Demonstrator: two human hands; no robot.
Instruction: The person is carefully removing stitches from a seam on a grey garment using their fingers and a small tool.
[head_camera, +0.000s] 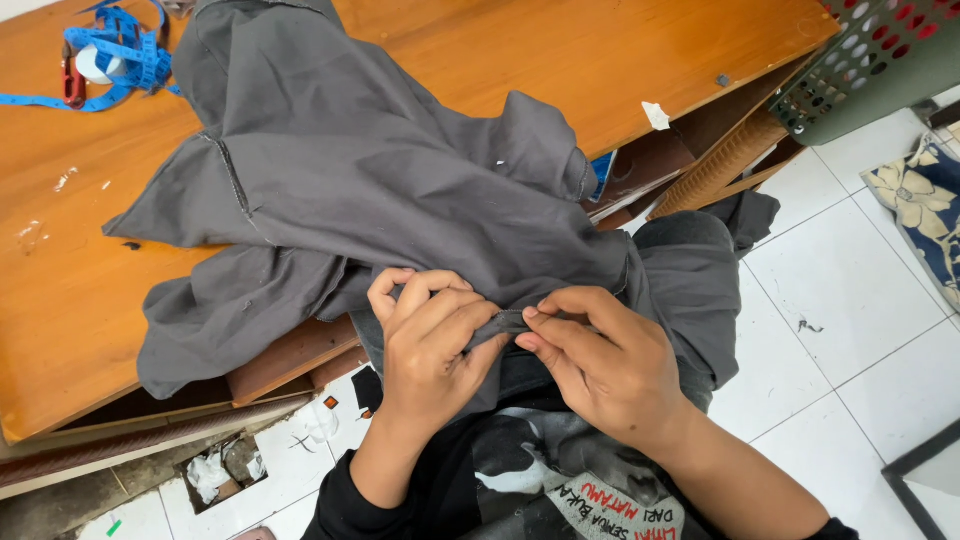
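Observation:
A large dark grey cloth (360, 170) lies crumpled across the wooden table (560, 50) and hangs off its near edge onto my lap. My left hand (425, 340) pinches a fold of the grey cloth at its edge, fingers curled over it. My right hand (600, 355) grips the same fold just to the right, thumb and forefinger pressed on the seam. The two hands almost touch at the fold. Below them is my dark printed shirt (560, 490).
A blue measuring tape (120, 50) with a white roll and a red tool lies at the table's far left. A green perforated basket (880, 60) stands at the top right. A patterned cloth (925, 210) lies on the white tiled floor (850, 330). Scraps sit in a floor gap (225, 470).

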